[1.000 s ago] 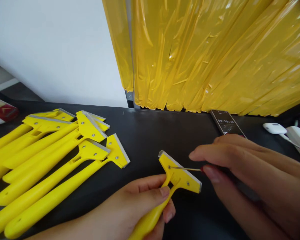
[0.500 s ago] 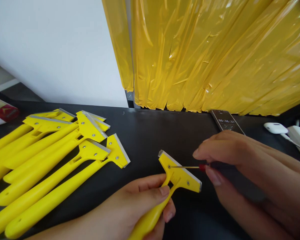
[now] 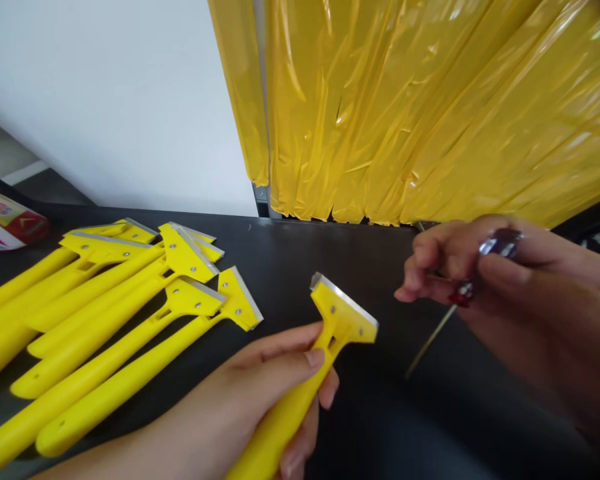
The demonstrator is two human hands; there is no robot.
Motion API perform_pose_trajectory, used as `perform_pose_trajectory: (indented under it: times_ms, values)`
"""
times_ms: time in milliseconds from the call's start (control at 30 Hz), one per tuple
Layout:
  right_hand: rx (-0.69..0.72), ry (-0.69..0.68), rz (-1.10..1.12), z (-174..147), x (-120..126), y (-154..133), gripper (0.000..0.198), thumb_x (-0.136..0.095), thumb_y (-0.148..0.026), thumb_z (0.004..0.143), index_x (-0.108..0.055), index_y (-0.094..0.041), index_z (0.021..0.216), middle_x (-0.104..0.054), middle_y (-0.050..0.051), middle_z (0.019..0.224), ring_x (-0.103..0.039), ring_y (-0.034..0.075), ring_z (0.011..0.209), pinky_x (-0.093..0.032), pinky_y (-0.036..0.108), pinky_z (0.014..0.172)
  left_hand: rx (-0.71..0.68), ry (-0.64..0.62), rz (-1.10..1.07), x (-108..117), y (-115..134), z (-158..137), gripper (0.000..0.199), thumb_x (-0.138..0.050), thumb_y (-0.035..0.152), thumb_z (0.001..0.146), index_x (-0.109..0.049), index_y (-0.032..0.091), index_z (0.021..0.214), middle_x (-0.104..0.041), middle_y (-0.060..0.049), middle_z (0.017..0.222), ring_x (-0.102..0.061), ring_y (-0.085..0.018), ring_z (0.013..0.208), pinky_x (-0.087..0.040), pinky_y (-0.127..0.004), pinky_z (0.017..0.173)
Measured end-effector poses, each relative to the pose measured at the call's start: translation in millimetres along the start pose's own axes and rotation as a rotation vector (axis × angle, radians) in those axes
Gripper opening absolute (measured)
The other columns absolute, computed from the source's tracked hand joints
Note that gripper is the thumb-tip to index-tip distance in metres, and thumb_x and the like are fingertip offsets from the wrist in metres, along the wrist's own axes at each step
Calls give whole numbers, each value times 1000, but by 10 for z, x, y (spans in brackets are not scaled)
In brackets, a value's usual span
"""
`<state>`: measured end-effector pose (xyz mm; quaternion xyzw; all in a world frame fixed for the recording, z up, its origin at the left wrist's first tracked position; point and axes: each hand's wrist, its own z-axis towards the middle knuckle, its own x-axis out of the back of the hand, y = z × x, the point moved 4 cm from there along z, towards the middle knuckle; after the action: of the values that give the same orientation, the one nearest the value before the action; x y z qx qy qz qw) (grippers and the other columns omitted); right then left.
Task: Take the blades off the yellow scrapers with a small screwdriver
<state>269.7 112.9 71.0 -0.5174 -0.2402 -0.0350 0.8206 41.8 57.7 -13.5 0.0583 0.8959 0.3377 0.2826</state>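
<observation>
A yellow scraper with a metal blade edge and two screws is gripped by its neck in my left hand. Its head tilts up and to the right, above the black table. My right hand is closed around a screwdriver with a clear and dark red handle. The thin shaft points down and left, apart from the scraper, and is slightly blurred. Left of my left hand lies a pile of similar yellow scrapers, several of them overlapping, blades toward the middle of the table.
A red and yellow box stands at the far left of the black table. Behind the table are a white panel and a hanging yellow plastic sheet. My right hand mostly hides a phone.
The screwdriver tip has left the scraper's screw. My right hand has lifted and turned, so the shaft now points down. The scraper has moved slightly up and left, its head turned.
</observation>
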Motion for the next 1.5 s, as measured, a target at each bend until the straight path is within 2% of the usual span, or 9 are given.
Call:
perform_pose_trajectory:
  times_ms: [133,267,500,667,833,1067,1267,1400,1500]
  values:
    - [-389,11,295,-66,-44,199,17,-69,-43,102,-71,-26,102,-58,-1,85,-53,13,66,-48,25,56,-310,295,558,70,350,-184,35,-56,51,104,-75,22,108,-66,-1,69,-61,-17,61,-53,-25,59]
    - [-646,-134,245,-261,-353,260,43,-65,-65,100,-71,-23,102,-43,-5,72,-34,12,62,-29,24,52,-655,461,1170,109,472,-301,46,-54,38,107,-64,33,152,-75,-5,133,-71,-27,120,-56,-40,108]
    - [-740,-317,144,-411,-703,462,41,-73,-55,95,-58,-20,79,-50,-4,74,-39,13,70,-30,26,60,-547,431,1745,132,248,-156,55,-32,29,113,-47,23,166,-74,-14,138,-76,-34,114,-62,-56,100]
    - [-814,-337,422,-452,-721,612,38,-77,-51,94,-58,-21,81,-36,-9,63,-24,8,55,-19,24,50,-549,443,1824,106,240,-123,55,-27,26,114,-53,16,161,-76,-17,132,-77,-36,111,-65,-59,92]
    - [-880,-323,750,-461,-723,636,38,-87,-47,87,-61,-20,81,-41,-9,65,-21,6,51,-16,24,48,-600,480,1860,103,290,-142,55,-28,27,114,-55,17,160,-77,-17,130,-77,-36,109,-67,-57,88]
    - [-690,-285,394,-420,-701,582,41,-77,-49,96,-61,-18,74,-44,-6,67,-33,9,61,-26,24,55,-531,511,2011,102,240,-172,64,-36,4,99,-59,18,157,-77,-17,124,-76,-39,105,-67,-59,84]
    - [-861,-344,901,-470,-744,610,34,-82,-49,92,-68,-19,83,-32,-11,55,-18,6,49,-15,23,47,-640,508,1934,90,230,-167,66,-41,5,100,-51,19,163,-76,-17,120,-75,-37,106,-67,-59,89]
    - [-773,-263,566,-353,-418,669,36,-82,-52,91,-70,-20,80,-38,-9,57,-21,6,50,-15,23,47,-687,514,1883,94,243,-169,80,-42,2,97,-39,33,170,-73,-14,129,-77,-33,101,-68,-57,87]
    - [-663,-205,68,-229,-17,695,33,-81,-53,90,-75,-21,85,-58,-2,71,-44,11,62,-30,24,53,-736,483,1866,92,238,-179,91,-42,-4,90,-39,42,169,-70,-12,139,-77,-31,104,-67,-55,91]
